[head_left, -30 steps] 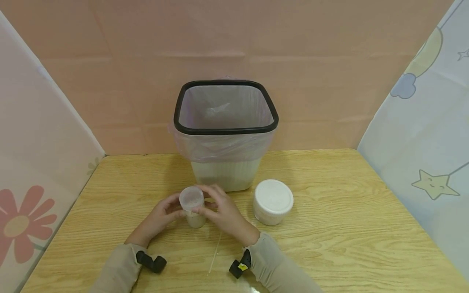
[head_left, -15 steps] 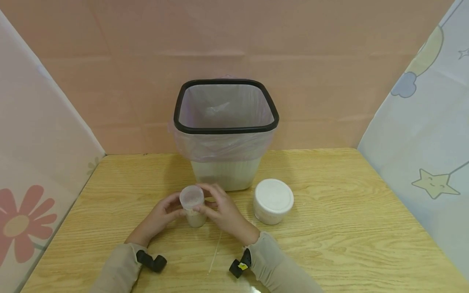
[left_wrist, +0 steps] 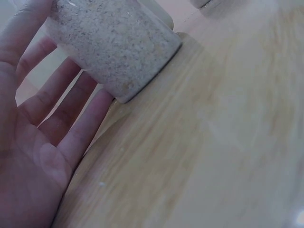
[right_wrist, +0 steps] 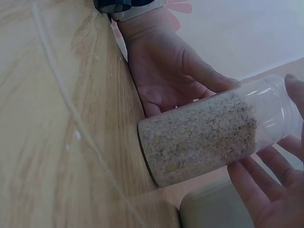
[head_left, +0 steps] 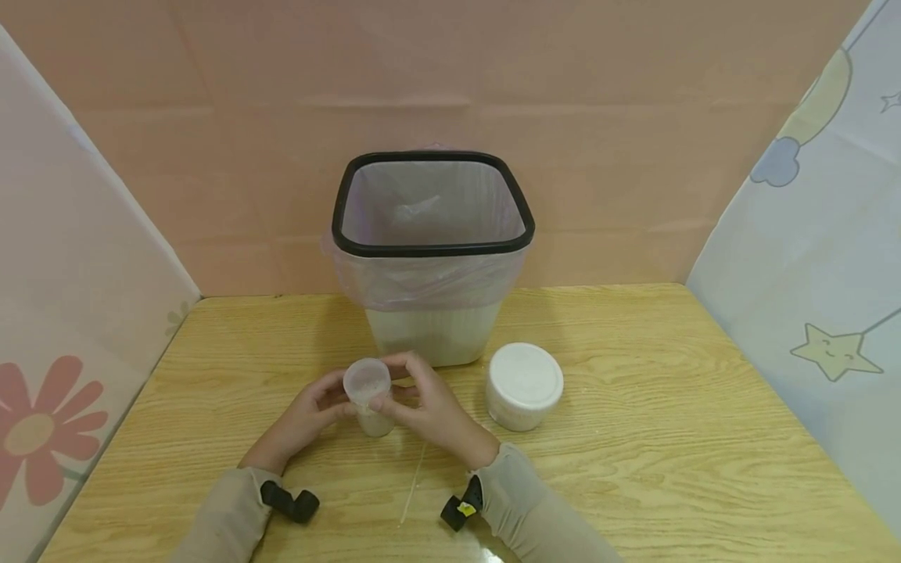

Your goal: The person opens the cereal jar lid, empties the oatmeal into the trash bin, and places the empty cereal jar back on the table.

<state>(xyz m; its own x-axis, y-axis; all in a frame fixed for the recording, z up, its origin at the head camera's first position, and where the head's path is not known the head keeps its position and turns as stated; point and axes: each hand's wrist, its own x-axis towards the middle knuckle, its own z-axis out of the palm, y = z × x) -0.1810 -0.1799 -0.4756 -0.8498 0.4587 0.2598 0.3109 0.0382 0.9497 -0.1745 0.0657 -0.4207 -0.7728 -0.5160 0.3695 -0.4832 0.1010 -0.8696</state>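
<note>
A clear plastic jar (head_left: 375,423), part filled with pale flaky grains, stands upright on the wooden table between both hands. My left hand (head_left: 308,417) holds its left side, thumb in front and fingers spread behind, as the left wrist view also shows on the jar (left_wrist: 116,45). Near the top, my right hand (head_left: 438,412) grips the jar with its thumb in front and its forefinger at the far side of the rim. In the right wrist view, the grains end below the neck of the jar (right_wrist: 199,137), leaving its upper part see-through.
Behind the hands stands a pale bin (head_left: 436,332) with a black rim and a plastic liner. To the right is a round tub (head_left: 525,383) with a white lid. A thin pale strand (head_left: 413,486) lies on the table (head_left: 669,438) near the right wrist.
My right forefinger has shifted slightly back and to the right along the jar's rim. The jar and my left hand stay in nearly the same place.
</note>
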